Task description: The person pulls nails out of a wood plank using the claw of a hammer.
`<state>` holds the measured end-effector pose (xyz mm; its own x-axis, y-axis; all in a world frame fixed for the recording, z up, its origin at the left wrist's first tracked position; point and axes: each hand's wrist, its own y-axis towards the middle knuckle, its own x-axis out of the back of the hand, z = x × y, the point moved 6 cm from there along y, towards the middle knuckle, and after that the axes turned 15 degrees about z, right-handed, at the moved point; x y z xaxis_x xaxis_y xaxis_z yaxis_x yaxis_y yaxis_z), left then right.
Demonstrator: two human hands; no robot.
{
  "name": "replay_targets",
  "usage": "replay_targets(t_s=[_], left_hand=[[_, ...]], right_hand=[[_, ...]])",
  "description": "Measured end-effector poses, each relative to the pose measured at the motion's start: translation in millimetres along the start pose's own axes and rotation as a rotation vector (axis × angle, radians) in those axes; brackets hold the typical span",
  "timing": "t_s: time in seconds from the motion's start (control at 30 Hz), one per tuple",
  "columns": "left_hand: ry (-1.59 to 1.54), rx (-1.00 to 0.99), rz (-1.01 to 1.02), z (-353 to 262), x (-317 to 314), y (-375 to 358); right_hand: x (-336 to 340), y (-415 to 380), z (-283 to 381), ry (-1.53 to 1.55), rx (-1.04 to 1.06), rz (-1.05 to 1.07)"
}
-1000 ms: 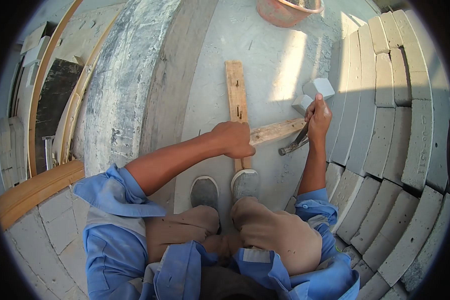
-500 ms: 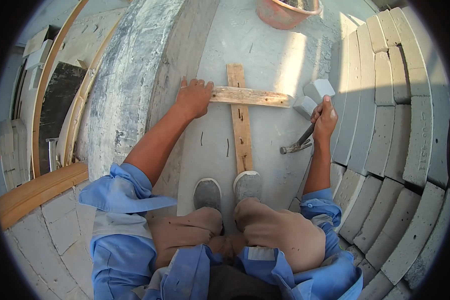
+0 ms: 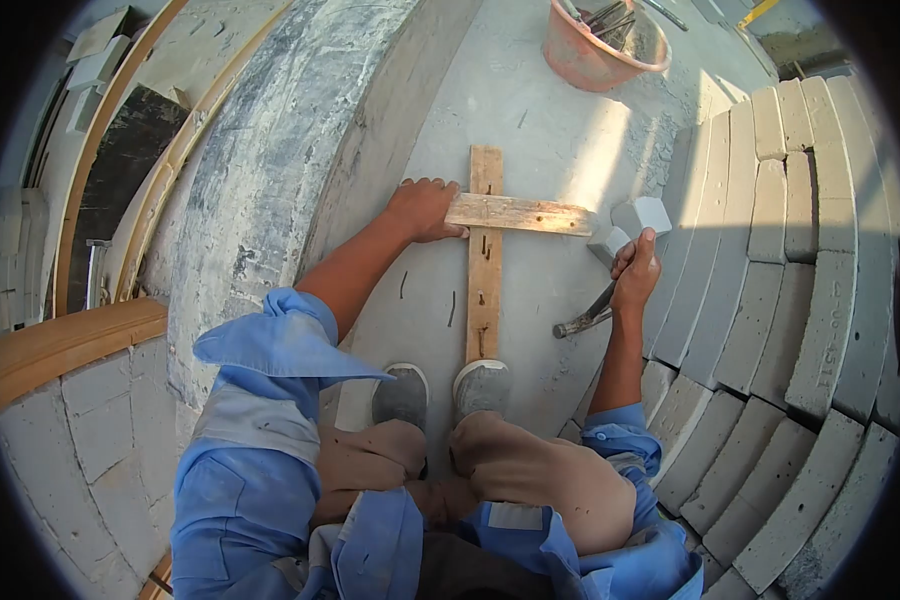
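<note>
A short wooden board lies crosswise over a longer wooden strip on the concrete floor. My left hand is closed around the short board's left end, thumb near its lower edge. On the right, my right hand grips a claw hammer by its handle, the hammer head hanging low over the floor. Several bent nails or dark marks show along the long strip, whose near end reaches my shoe. Two thin nails lie loose on the floor to its left.
Two pale block pieces sit just beyond my right hand. Stacked grey blocks wall the right side. A thick concrete ledge runs along the left. A reddish bucket holding dark rods stands ahead.
The view has tilted up, showing more of the bucket. My left hand has come closer in on the short board's end. The hammer has shifted slightly left toward the strip.
</note>
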<state>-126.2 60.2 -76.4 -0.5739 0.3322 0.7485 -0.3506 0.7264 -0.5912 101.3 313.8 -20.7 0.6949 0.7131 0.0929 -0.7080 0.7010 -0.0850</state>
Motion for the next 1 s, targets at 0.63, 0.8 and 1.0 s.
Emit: replay_targets(t_s=[0.63,0.8,1.0], left_hand=[[0.030,0.090,-0.092,-0.6,8.2,-12.6],[-0.054,0.020,0.004,5.8,6.2,-5.0],[-0.091,0.047,0.057,9.2,1.2,-0.3]], right_hand=[[-104.5,19.2,164.8,0.415,0.101,0.638],[-185.8,82.8,148.2,0.370,-0.104,0.695],[-252.3,132.7,112.7,0.283,-0.269,0.687]])
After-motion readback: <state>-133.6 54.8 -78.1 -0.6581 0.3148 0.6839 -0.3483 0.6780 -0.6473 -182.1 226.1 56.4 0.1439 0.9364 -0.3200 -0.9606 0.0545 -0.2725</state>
